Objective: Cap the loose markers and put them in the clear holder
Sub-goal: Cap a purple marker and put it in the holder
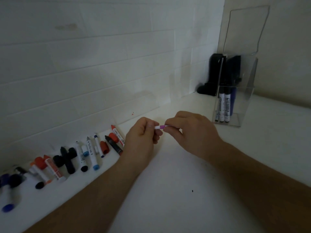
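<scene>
1. The marker (159, 127), white-barrelled with a pink or purple band, is held level above the white counter (176, 190), between both hands at mid-scene.
2. It looks light, stiff and smooth, so I judge a firm fingertip pinch near each end suits it (a loose hold might let the barrel slip as the cap seats).
3. The left hand (143, 133) curls its fingers round the marker's left end, and the right hand (188, 130) pinches the right end, where the cap presumably sits; the joint itself is hidden.
4. Both forearms reach in from the near edge, converging, wrists raised off the surface.
5. The clear holder (235, 91) stands far right, with a few capped markers upright inside.
6. The loose markers (87, 153) and caps lie in a row along the wall (84, 64), at the left.
</scene>
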A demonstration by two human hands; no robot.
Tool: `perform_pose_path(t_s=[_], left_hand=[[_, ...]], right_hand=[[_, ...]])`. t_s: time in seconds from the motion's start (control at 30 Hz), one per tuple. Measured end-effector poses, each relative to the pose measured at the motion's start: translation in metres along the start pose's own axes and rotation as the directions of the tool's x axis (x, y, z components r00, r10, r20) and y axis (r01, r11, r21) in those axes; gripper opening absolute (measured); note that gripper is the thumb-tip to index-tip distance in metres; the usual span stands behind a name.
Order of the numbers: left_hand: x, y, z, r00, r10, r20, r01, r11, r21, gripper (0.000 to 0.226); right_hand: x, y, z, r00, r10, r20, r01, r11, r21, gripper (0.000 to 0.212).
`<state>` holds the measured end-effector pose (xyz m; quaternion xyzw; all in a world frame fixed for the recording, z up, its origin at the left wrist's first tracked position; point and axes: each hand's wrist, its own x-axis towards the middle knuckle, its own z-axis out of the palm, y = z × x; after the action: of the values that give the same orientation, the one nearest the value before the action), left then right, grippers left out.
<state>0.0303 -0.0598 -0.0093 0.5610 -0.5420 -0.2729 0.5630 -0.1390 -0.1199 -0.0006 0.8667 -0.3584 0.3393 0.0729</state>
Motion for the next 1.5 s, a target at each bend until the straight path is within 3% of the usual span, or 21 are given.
perform_pose_path(t_s=[0.1,0.23,0.5,0.63,0.7,0.77,0.8,0.87,0.93,1.0,1.07,1.13,1.33,1.5], left_hand=[[-0.002,0.000,0.001,0.997,0.073,-0.003,-0.072,0.988,0.133,0.031],[-0.001,-0.002,0.002,0.997,0.073,-0.017,-0.068,0.975,0.213,0.027],[-0.006,0.003,0.001,0.988,0.152,-0.020,-0.132,0.910,0.393,0.027],[-0.004,0.000,0.004,0.984,0.176,0.008,-0.166,0.911,0.377,0.025],[-0.005,-0.001,0.007,0.983,0.174,0.057,-0.183,0.919,0.350,0.018],[-0.006,0.000,0.009,0.981,0.164,0.107,-0.191,0.921,0.340,0.005],[-0.006,0.002,0.010,0.980,0.155,0.121,-0.187,0.924,0.334,0.009],[-0.007,0.003,0.010,0.980,0.132,0.146,-0.172,0.935,0.311,0.025],[-0.007,0.001,0.011,0.976,0.117,0.181,-0.170,0.933,0.316,0.029],[-0.006,-0.004,0.012,0.953,0.146,0.267,-0.250,0.876,0.413,0.024],[-0.008,-0.007,0.014,0.907,0.215,0.362,-0.386,0.769,0.510,0.019],[-0.011,-0.008,0.017,0.858,0.275,0.433,-0.491,0.685,0.538,0.019],[-0.011,-0.014,0.019,0.828,0.339,0.447,-0.551,0.643,0.532,0.018],[-0.010,-0.016,0.017,0.811,0.352,0.467,-0.573,0.642,0.510,0.012]], right_hand=[[-0.001,-0.001,0.000,1.000,0.027,-0.002,-0.027,1.000,-0.011,0.042],[0.000,-0.007,0.001,0.993,0.091,0.079,-0.094,0.995,0.029,0.049],[-0.004,-0.016,0.003,0.965,0.222,0.137,-0.248,0.944,0.219,0.029],[-0.001,-0.008,-0.005,0.953,0.202,0.226,-0.257,0.935,0.246,0.021],[0.001,-0.006,-0.014,0.942,0.139,0.304,-0.205,0.958,0.198,0.015],[0.005,-0.007,-0.021,0.921,0.112,0.374,-0.132,0.991,0.029,0.015],[0.008,-0.006,-0.024,0.918,0.122,0.377,-0.121,0.992,-0.025,0.017],[0.017,-0.004,-0.038,0.944,0.166,0.285,-0.177,0.984,0.011,0.018],[0.028,0.003,-0.064,0.966,0.250,0.062,-0.257,0.949,0.184,0.012],[0.037,0.017,-0.100,0.923,0.338,-0.183,-0.277,0.916,0.290,0.006],[0.043,0.039,-0.130,0.875,0.342,-0.342,-0.279,0.935,0.220,0.004],[0.043,0.070,-0.146,0.856,0.350,-0.381,-0.341,0.935,0.092,0.008],[0.019,0.112,-0.142,0.890,0.414,-0.192,-0.442,0.886,-0.141,0.040],[0.011,0.119,-0.122,0.866,0.500,0.016,-0.466,0.818,-0.336,0.031]])
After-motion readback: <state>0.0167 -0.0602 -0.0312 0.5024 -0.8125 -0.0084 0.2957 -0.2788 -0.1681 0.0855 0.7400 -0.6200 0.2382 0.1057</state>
